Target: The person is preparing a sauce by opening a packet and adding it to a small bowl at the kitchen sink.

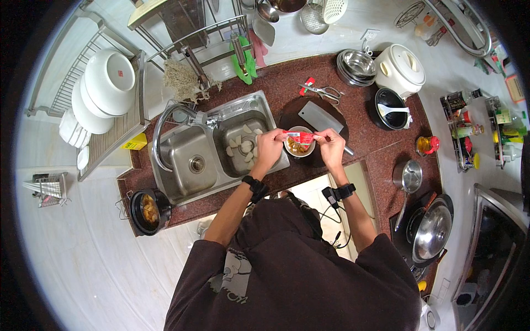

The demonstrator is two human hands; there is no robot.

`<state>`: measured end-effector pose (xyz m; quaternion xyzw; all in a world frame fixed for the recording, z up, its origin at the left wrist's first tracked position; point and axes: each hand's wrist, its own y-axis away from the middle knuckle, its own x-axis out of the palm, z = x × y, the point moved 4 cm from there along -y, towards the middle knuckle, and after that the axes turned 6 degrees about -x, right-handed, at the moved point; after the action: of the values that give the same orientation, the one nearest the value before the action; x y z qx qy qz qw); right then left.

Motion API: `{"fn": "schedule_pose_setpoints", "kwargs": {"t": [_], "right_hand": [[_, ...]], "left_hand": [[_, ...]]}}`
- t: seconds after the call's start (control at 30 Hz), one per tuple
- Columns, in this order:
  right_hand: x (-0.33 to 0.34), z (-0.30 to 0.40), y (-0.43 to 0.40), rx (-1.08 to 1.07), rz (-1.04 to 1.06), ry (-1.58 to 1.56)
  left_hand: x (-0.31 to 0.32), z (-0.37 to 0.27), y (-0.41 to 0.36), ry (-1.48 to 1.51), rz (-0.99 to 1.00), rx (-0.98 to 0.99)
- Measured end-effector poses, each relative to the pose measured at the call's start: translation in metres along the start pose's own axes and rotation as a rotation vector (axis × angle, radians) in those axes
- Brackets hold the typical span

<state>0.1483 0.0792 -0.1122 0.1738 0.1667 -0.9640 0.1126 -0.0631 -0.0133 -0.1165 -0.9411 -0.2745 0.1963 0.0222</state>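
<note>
My left hand (271, 145) and my right hand (330, 148) pinch the two ends of a small red sachet (301, 138). They hold it stretched above a white bowl (299, 156), in which brownish-yellow pieces of food (295, 147) lie. The bowl stands on a round dark cutting board (292, 108). Beside it on the board rests a cleaver (321, 116), its handle sticking out past my right hand. Scissors (325, 92) and another red piece of packaging (307, 85) lie behind the board.
To the left, pale cut pieces (247, 145) lie in the double sink (188, 182). A black pot of food (150, 211) stands at the counter's left end. Nested steel bowls (357, 66), a white cooker (401, 68) and a black bowl (390, 108) are at right, with a lidded wok (432, 231) nearer me.
</note>
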Motion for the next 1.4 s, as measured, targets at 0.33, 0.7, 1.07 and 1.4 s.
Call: {"fn": "schedule_pose_setpoints", "kwargs": {"t": [0.33, 0.7, 1.07, 1.4], "right_hand": [[0.0, 0.014, 0.006, -0.079, -0.047, 0.076], [-0.003, 0.032, 0.013, -0.171, -0.024, 0.17], [0.001, 0.028, 0.013, -0.14, -0.045, 0.147], [0.009, 0.016, 0.02, -0.129, -0.048, 0.167]], "left_hand": [[0.004, 0.004, 0.005, 0.008, -0.01, -0.014], [0.008, -0.008, 0.008, 0.147, 0.021, -0.135], [0.015, -0.016, 0.01, 0.1, 0.041, -0.095], [0.022, -0.006, 0.007, 0.081, 0.044, -0.138]]}}
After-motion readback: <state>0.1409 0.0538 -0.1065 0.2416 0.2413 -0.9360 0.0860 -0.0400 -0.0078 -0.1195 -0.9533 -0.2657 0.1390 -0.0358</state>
